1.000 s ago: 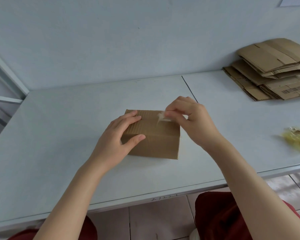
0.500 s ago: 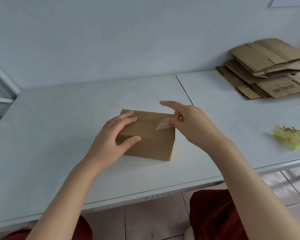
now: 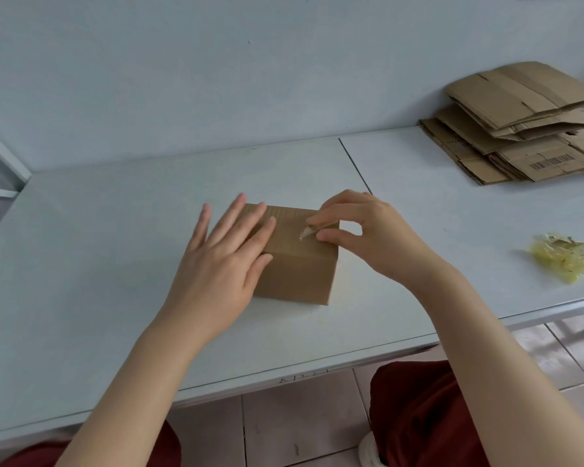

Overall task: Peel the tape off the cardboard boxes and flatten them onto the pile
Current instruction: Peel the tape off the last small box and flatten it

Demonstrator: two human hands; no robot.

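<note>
A small brown cardboard box point(image 3: 299, 271) stands closed on the white table point(image 3: 115, 251) in front of me. My left hand point(image 3: 220, 264) lies over its left side with the fingers spread and straight, slightly blurred. My right hand point(image 3: 368, 237) is at the box's top right, and its thumb and forefinger pinch a lifted end of clear tape point(image 3: 305, 233) on the top face. The pile of flattened boxes point(image 3: 520, 129) lies at the far right against the wall.
A crumpled ball of yellowish peeled tape point(image 3: 565, 256) lies near the table's right front edge. A seam point(image 3: 354, 165) splits the tabletop behind the box. A metal frame point(image 3: 0, 170) stands at the far left. My knees in dark red show below the table edge.
My left hand has let go of the box's left edge and spread its fingers flat. My right hand has closed its fingers again on the tape end, lower on the top face.
</note>
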